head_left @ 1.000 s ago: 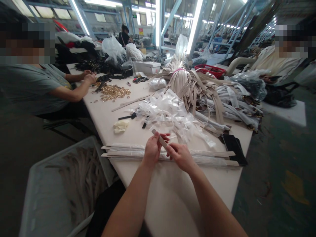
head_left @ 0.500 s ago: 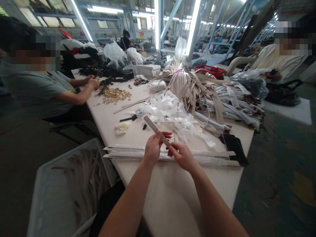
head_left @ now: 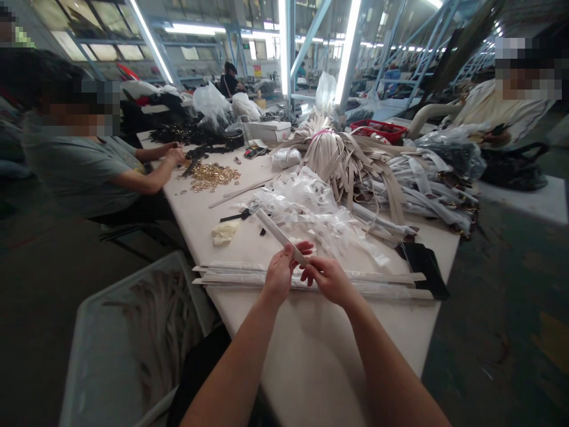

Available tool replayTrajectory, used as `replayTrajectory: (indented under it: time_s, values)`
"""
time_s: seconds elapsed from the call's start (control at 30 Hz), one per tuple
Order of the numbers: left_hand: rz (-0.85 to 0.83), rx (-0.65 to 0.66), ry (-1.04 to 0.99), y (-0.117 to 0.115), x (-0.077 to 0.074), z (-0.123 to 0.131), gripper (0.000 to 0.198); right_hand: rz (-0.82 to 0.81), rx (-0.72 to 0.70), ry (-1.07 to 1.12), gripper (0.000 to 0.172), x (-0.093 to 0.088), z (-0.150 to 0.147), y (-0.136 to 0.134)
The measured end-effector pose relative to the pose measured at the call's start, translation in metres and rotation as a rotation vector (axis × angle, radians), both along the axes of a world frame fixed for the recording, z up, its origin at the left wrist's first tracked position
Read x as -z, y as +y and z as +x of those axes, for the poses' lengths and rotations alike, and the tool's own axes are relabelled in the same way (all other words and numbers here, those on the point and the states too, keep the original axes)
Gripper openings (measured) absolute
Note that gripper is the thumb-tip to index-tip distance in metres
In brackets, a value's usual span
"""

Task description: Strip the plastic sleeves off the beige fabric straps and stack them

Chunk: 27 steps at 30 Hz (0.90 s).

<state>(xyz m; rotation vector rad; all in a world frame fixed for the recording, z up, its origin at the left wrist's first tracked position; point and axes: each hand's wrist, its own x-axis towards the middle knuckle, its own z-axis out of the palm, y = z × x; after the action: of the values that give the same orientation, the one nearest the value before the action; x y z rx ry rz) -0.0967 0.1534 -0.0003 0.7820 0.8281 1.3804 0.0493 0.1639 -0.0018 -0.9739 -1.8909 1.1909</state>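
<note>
So, I have a pale beige strap strip (head_left: pixel 281 237) raised above the worktop (head_left: pixel 311 356), slanting from my hands toward the upper left of the frame. My left hand (head_left: pixel 279 276) is closed around its lower part in a narrow hold, with the thumb and fingers wrapped against it. My right hand (head_left: pixel 326 279) comes in from the lower right, its fingertips (head_left: pixel 306 265) pinching the strip's bottom end, so the two hands nearly touch.

Directly beneath my hands, a row of long plastic-sleeved strips (head_left: pixel 311 277) lies across the worktop. Just beyond them, toward the middle of the frame, spreads a loose heap of clear plastic bags (head_left: pixel 302 207), and behind that sits a large bundle of beige straps (head_left: pixel 333 154) tied with a pink band. A flat black pad (head_left: pixel 424 264) lies at the right end of the row. At the lower left, a grey plastic tub (head_left: pixel 173 267) holds more straps. At the upper left, a co-worker's hands (head_left: pixel 175 155) are busy near a pile of gold-coloured metal fittings (head_left: pixel 212 176).

As I judge it, I am at the stage of handling this one strip by itself. The next move calls for a steady two-handed hold, keeping it clear of the loose plastic.
</note>
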Motion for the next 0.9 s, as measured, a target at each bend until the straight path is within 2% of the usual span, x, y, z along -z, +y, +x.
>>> replayTrajectory:
  time_s: [0.13,0.27,0.33,0.53,0.63,0.73,0.9]
  values:
    - [-0.053,0.070,0.074,-0.005,0.003,0.008,0.059,0.014,0.043,0.031,0.034,-0.002,-0.001,-0.001]
    - [0.036,-0.015,0.077,-0.004,-0.007,0.005,0.057,-0.011,-0.064,0.029,0.034,-0.006,0.006,0.000]
    - [0.085,-0.047,0.102,-0.004,-0.011,0.005,0.055,-0.024,-0.067,0.037,0.037,-0.006,0.008,0.001]
    - [0.062,0.040,0.231,-0.010,-0.012,0.017,0.057,-0.043,-0.048,0.132,0.047,-0.009,0.010,0.001]
    - [0.116,-0.038,0.227,-0.011,-0.022,0.013,0.053,-0.060,-0.102,0.144,0.045,-0.014,0.014,0.000]
    - [0.144,-0.091,0.227,-0.015,-0.030,0.014,0.052,-0.066,-0.092,0.165,0.045,-0.015,0.015,-0.001]
    - [0.153,0.003,0.370,-0.022,-0.025,0.030,0.055,-0.034,-0.014,0.209,0.046,-0.014,0.017,-0.003]
